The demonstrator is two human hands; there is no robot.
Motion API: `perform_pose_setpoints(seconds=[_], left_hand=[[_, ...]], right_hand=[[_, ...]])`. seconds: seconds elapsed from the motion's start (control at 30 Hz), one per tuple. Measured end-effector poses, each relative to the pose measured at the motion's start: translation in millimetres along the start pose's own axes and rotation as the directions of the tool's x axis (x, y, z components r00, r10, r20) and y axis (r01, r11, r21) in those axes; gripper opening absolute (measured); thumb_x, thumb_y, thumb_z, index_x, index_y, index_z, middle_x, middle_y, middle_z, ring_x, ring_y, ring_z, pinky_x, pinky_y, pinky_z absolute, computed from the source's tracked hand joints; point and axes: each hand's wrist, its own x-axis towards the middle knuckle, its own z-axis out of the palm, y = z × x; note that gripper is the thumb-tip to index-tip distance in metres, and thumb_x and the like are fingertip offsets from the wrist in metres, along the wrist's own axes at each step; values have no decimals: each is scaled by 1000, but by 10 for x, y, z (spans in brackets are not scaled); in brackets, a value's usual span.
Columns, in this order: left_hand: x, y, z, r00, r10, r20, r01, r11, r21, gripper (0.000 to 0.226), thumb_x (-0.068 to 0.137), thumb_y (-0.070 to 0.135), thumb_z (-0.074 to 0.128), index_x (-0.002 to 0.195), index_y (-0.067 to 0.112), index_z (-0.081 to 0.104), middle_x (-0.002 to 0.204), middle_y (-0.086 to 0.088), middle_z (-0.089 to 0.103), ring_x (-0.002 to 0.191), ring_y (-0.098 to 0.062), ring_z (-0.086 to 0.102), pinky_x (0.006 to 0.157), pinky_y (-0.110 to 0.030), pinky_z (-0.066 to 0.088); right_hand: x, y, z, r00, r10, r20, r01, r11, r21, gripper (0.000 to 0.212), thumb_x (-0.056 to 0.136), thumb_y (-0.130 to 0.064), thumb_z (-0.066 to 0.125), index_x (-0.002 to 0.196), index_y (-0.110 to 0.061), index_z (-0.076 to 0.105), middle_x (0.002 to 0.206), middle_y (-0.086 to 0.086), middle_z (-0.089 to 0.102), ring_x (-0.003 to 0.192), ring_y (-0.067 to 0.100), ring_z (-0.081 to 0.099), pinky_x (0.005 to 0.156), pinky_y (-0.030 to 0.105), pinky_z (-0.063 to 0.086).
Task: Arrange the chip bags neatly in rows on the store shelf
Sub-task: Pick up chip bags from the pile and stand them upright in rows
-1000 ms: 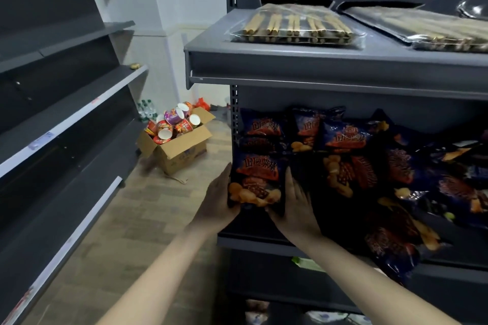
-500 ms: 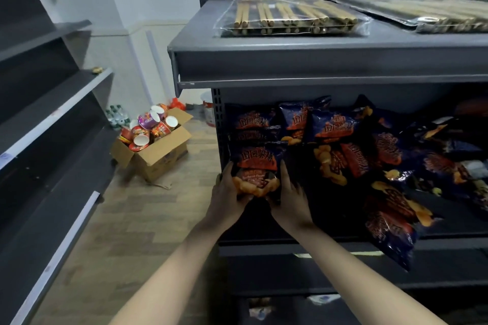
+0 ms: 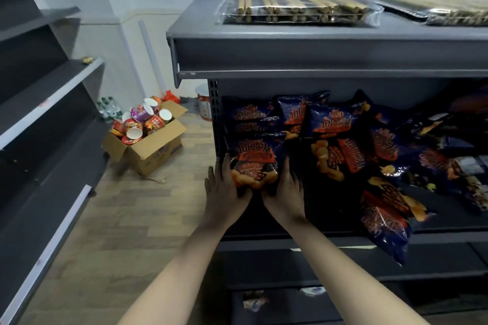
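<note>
I have the front chip bag (image 3: 253,163) standing at the far left end of the lower shelf (image 3: 317,241), set back from the front lip. My left hand (image 3: 224,192) lies flat along its left edge and my right hand (image 3: 286,192) along its right edge. On both hands the fingers are straight and pressed against the sides, not curled round the bag. More bags (image 3: 250,113) of the same kind stand in a line directly behind it. Its left edge sits just beside the perforated upright post (image 3: 212,113), so I see very little room on that side. To the right, a loose pile of bags (image 3: 383,153) lies tilted and overlapping, and one bag (image 3: 383,227) hangs over the shelf's front edge. Bare shelf shows in front of the bag, between my wrists. The upper shelf (image 3: 290,53) overhangs close above and carries clear packs of sticks (image 3: 295,2). Further left the wood floor (image 3: 118,219) is open, with a cardboard box (image 3: 153,150) of cups (image 3: 142,119) near the wall and grey shelving (image 3: 47,126) beyond.
</note>
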Motion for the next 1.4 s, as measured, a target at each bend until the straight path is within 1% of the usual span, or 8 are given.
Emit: perform_pose_setpoints(seconds=[0.2,0.33,0.43,0.6,0.73,0.97,1.2,1.4], left_hand=[[-63,68,-63,998,37,-47,-34,998,46,105,74,52,64,148,20,-4,156,-12,10,143,-31,8,114,-54,8],[-170,149,-133,965,174,-196,-160,983,86,93,74,56,52,146,17,9,152,-14,21,142,-29,15,114,-57,11],[-287,422,-104,911,330,-247,-328,943,49,81,80,46,54,144,14,18,152,-14,21,143,-26,15,112,-56,20],[-434,1168,279,855,501,-135,-514,852,-97,68,86,42,52,143,20,21,154,-5,12,143,-21,13,114,-41,22],[-552,1577,616,887,460,-40,-458,865,-202,69,84,49,47,143,27,19,151,9,10,141,-5,5,113,-22,10],[-572,1806,920,841,451,300,-464,885,-28,91,76,68,43,148,30,5,157,3,-3,144,-14,-2,116,-32,6],[-630,1915,1076,890,337,307,-381,920,95,84,85,59,49,149,29,3,158,1,4,143,-19,10,114,-28,9],[-661,1873,1150,903,271,334,-350,914,204,93,69,75,19,148,32,-2,156,0,13,140,-21,16,113,-32,13]], right_hand=[[-65,25,-51,995,-91,-38,94,993,78,95,82,-26,63,150,-12,-2,153,10,21,143,23,13,118,42,10],[-122,77,-184,987,-152,-57,159,978,133,88,85,-19,60,150,-16,0,156,6,9,144,21,2,119,41,12],[-147,211,-430,958,-264,-110,270,962,46,83,87,-22,59,150,-14,7,156,4,9,145,21,1,118,36,9],[-241,510,-994,918,-339,-205,323,940,-106,73,80,-23,42,149,-16,21,155,5,19,145,24,5,119,44,6],[-385,914,-1403,911,-293,-289,247,951,-184,70,78,-21,41,145,-13,28,152,9,26,144,30,13,117,46,10],[-520,1664,-1817,958,-257,-126,189,899,-396,78,81,-53,41,147,-15,28,153,8,29,142,32,22,117,50,16],[-536,1947,-1859,984,-173,42,175,899,-401,93,75,-74,27,150,-20,15,156,4,23,143,28,18,118,45,8],[-549,1987,-1772,971,-239,-27,213,907,-362,88,79,-68,37,144,-10,32,136,13,48,124,35,44,111,49,28]])
